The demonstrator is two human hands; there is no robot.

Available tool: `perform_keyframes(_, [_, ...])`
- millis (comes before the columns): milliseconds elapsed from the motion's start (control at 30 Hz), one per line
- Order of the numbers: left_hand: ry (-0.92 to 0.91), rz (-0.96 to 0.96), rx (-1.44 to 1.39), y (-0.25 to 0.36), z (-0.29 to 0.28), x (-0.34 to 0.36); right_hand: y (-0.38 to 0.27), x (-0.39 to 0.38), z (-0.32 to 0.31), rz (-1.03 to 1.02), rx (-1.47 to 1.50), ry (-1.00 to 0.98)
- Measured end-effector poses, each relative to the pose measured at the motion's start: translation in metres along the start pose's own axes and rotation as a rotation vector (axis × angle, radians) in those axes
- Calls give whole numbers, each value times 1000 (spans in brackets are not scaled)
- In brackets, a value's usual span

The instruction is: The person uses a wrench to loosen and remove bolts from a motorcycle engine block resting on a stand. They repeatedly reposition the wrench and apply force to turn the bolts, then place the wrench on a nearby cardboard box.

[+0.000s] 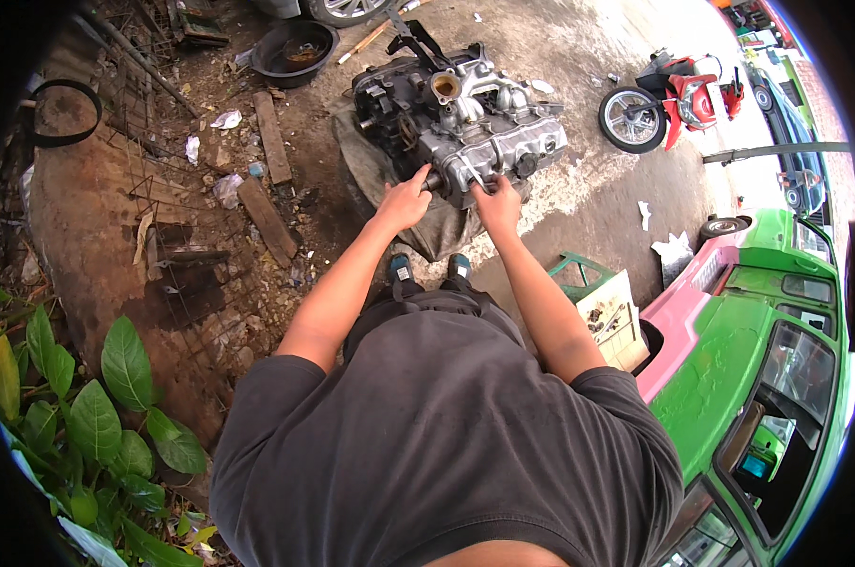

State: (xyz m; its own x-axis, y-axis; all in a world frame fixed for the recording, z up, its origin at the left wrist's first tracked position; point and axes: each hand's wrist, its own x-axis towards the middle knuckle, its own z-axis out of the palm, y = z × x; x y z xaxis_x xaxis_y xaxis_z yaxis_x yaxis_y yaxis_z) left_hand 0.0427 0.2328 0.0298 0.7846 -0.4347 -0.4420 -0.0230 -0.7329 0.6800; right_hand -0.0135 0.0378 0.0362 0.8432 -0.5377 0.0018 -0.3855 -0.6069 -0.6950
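Observation:
A car engine (492, 144) with a grey metal top cover sits low on the ground in front of me, on a dirty cloth (375, 184). At its near left end my left hand (405, 201) is closed beside a short metal cylinder (434, 180), its index finger stretched against it. What the other fingers hold is hidden. My right hand (499, 206) is closed at the near side of the engine, thumb and fingers close together. A thin shiny metal piece (471, 169) runs up from its fingertips; I cannot tell whether it is a tool or part of the engine.
A black basin (295, 52) and wooden planks (272, 139) lie left of the engine. To the right stand a red motorcycle (682, 104) and a green and pink vehicle (744, 350). A board with small metal parts (612, 321) is by my right arm; leafy plants (96, 420) grow lower left.

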Motion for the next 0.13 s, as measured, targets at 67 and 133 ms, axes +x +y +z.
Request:
perform_keyframes(67, [-14, -3, -8, -2, -1, -1, 3, 3, -3, 132, 51, -145])
perform_keyframes(133, [1, 26, -9, -4, 1, -1, 7, 6, -5, 256, 142, -256])
